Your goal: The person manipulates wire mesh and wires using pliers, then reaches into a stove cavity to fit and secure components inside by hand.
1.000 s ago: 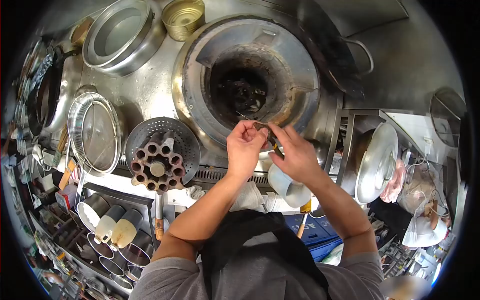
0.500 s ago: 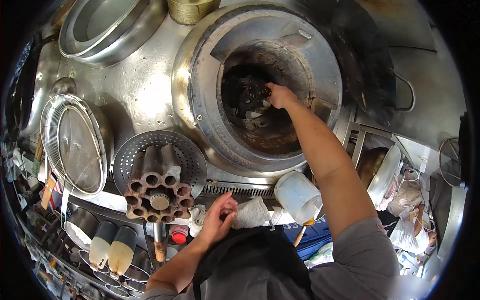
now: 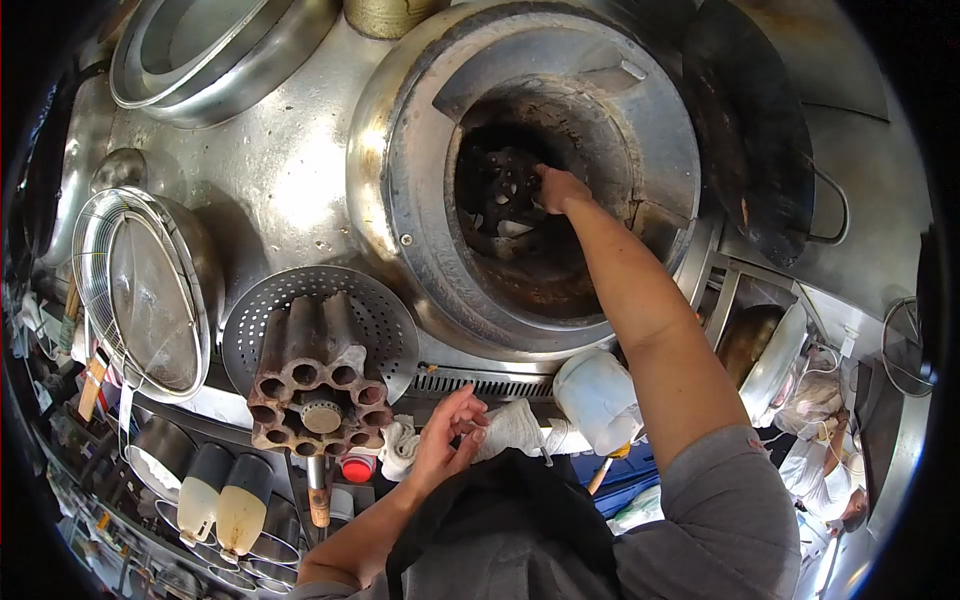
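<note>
My right hand (image 3: 562, 190) reaches down into the round metal stove (image 3: 415, 190). Its fingers are closed, with the tips against the dark burner part (image 3: 500, 185) at the bottom; whatever they hold is too dark to make out. A pale fragment (image 3: 514, 228) lies beside that part. Near the counter's front edge, my left hand (image 3: 452, 435) hovers with loosely curled fingers apart from the thumb, nothing seen in it, close to a white cloth (image 3: 512, 428). Left of the stove, a rusty cluster of tubes (image 3: 322, 385) rests on a perforated ladle (image 3: 250, 325).
Wire strainers (image 3: 150, 300) stand at the left, below large metal basins (image 3: 210, 60). A dark wok (image 3: 750, 130) leans right of the stove. A whitish plastic jug (image 3: 595, 395) is near my right forearm. Bottles (image 3: 243, 505) hang at the lower left. Another person's arm (image 3: 838, 445) shows at far right.
My hands, first together over the stove's front rim around a small dark piece, have parted. The right reached into the stove; the left drew back to the counter edge. The view shifted closer.
</note>
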{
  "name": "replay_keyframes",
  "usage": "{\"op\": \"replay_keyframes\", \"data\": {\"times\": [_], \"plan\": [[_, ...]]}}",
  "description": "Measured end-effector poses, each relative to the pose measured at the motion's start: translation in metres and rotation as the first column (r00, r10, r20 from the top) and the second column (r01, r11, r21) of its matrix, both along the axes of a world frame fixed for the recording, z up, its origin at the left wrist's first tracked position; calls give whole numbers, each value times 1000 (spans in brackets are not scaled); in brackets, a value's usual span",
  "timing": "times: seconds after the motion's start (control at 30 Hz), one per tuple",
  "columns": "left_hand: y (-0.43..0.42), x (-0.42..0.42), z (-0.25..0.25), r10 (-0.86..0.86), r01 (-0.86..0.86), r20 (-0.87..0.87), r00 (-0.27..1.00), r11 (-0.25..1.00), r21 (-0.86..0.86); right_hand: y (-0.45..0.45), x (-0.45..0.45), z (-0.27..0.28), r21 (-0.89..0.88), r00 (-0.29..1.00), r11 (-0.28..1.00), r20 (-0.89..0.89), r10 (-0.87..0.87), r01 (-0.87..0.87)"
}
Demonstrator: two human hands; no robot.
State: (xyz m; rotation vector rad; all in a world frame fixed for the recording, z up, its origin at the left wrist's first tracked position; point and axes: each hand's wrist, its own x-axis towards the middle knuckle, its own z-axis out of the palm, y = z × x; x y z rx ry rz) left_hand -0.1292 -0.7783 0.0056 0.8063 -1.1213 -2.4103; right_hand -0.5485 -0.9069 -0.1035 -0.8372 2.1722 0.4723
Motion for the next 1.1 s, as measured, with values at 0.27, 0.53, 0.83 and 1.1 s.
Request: {"op": "replay_keyframes", "data": {"times": [0.27, 0.53, 0.83, 1.1], "plan": [[-3, -11, 0, -4, 4, 15, 1000, 1000, -14, -6, 2, -4, 21, 999, 1000, -29, 15, -15], [-13, -15, 6, 15, -14, 42, 999, 999, -29, 0, -2, -14, 3, 998, 999, -54, 35, -35], [-17, -16, 1, -27, 29, 32, 999, 998, -51, 2, -1, -20, -3, 997, 999, -50, 51, -52], [-19, -15, 2, -29, 30, 46, 999, 999, -16, -14, 0, 3, 100, 986, 982, -41, 163, -158]]}}
